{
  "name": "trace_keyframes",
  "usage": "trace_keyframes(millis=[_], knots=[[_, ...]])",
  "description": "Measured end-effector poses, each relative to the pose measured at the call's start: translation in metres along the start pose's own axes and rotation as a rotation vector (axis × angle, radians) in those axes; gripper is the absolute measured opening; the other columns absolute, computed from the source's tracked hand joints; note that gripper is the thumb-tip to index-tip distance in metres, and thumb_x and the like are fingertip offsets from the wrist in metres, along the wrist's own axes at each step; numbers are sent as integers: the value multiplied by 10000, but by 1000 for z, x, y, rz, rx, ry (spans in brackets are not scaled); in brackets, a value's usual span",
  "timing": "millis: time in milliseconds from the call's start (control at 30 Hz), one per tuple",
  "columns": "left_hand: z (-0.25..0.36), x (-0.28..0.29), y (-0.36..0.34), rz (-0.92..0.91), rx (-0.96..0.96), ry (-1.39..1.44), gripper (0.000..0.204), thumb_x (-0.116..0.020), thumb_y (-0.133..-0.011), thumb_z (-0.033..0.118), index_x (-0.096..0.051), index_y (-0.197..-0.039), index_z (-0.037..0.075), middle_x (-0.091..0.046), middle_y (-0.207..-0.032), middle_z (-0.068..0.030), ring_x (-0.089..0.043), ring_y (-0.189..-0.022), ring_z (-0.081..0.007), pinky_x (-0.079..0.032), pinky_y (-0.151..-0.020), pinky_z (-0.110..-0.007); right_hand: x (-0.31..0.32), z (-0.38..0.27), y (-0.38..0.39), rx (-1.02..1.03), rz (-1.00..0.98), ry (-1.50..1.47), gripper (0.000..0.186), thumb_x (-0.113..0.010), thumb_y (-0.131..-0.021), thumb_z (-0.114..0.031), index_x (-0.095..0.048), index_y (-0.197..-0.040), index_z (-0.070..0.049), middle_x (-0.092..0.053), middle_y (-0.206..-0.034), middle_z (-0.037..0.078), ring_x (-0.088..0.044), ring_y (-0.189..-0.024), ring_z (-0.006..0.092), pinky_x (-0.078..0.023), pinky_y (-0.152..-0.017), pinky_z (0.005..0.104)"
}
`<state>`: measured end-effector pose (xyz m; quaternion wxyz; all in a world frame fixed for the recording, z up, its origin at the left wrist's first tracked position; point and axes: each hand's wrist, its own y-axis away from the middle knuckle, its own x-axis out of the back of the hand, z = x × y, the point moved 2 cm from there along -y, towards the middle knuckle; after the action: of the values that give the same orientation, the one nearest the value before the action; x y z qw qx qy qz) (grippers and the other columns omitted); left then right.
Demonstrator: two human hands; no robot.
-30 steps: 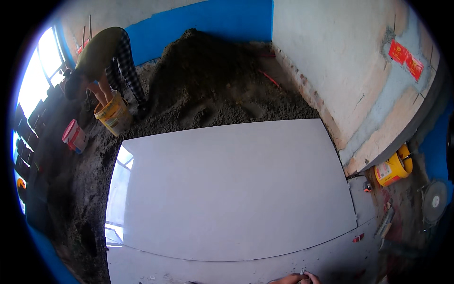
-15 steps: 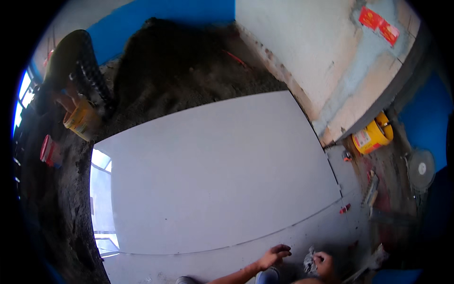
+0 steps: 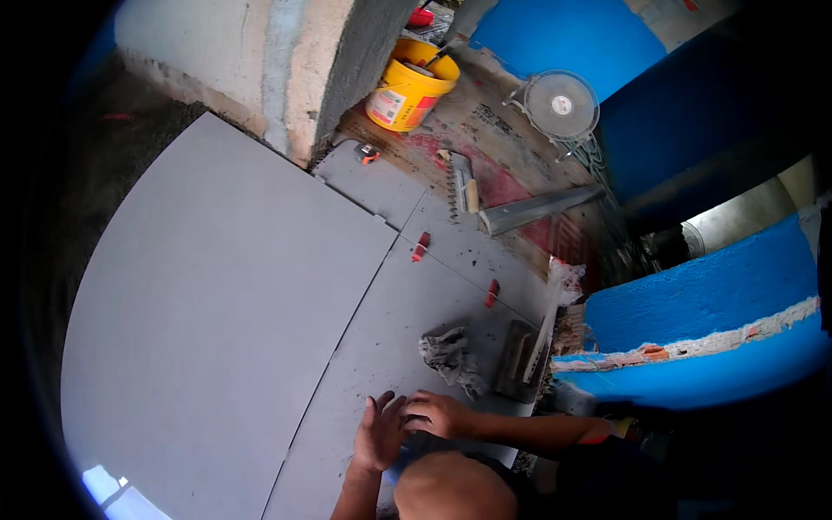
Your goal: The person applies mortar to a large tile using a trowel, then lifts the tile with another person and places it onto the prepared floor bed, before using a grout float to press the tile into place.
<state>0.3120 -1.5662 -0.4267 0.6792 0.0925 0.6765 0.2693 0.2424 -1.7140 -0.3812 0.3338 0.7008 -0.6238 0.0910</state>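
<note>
My left hand (image 3: 379,433) is held up with its fingers stretched and dark at the tips, nothing in it. Close against it, my right hand (image 3: 439,414) has loosely bent fingers with a gap between them; they reach the left hand's fingers, and I see nothing held. Just beyond both hands, a crumpled grey rag (image 3: 446,351) lies on the grey floor tile (image 3: 364,347). To the left spreads a large grey tile (image 3: 234,295), parted from the nearer tiles by a narrow joint. My bent knee (image 3: 455,485) is below the hands.
Two small red tile tools (image 3: 420,247) lie by a joint. Right of the rag is a flat trowel (image 3: 518,357). Farther off are a notched trowel (image 3: 464,184), a metal straightedge (image 3: 542,208), a tape measure (image 3: 367,153), a yellow bucket (image 3: 412,91) and a fan (image 3: 562,106).
My view has swung to the right, and the other person is out of sight. My right hand has let go of the rag, which now lies on the tile. Both hands have come together.
</note>
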Motion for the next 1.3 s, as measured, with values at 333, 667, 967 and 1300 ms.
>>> trace_keyframes(millis=[333, 667, 967, 1300], knots=[[14, 8, 13, 109, -32, -319, 721, -601, -894, 452, -357, -1378, -24, -412, -1400, -225, -428, -1283, -355, -343, -1055, -464, 218, 171, 76, -493, 1060, 238, 268, -650, -877, -300, -652, -941, -39, -685, -870, 138, -658, -814, 278, -491, -701, 393], [67, 26, 33, 310, -257, -675, 411, -542, -963, 250, -496, -1255, -34, -582, -1215, -161, -576, -1110, -241, -445, -948, -358, 236, 267, 133, -385, 494, 1097, 380, -560, -812, -60, -568, -1192, -31, -527, -1235, 196, -493, -1170, 368, -393, -989, 477], [224, 100, 127, 944, -797, -1289, 340, -606, -919, 248, -606, -1148, -3, -675, -1034, -163, -642, -976, -265, -484, -881, -349, 219, 277, 122, -620, -595, 1416, 530, -698, -718, -327, -625, -1184, -84, -609, -1171, 150, -563, -1132, 308, -347, -1030, 539], [254, 235, 241, 1807, -627, -1784, 815, -530, -910, 522, -292, -1422, -66, -274, -1475, -299, -237, -1387, -425, -218, -1135, -479, 308, 62, 48, -663, -486, 927, 470, -644, -839, -388, -636, -1153, -39, -691, -1006, 166, -671, -899, 314, -517, -799, 424]])
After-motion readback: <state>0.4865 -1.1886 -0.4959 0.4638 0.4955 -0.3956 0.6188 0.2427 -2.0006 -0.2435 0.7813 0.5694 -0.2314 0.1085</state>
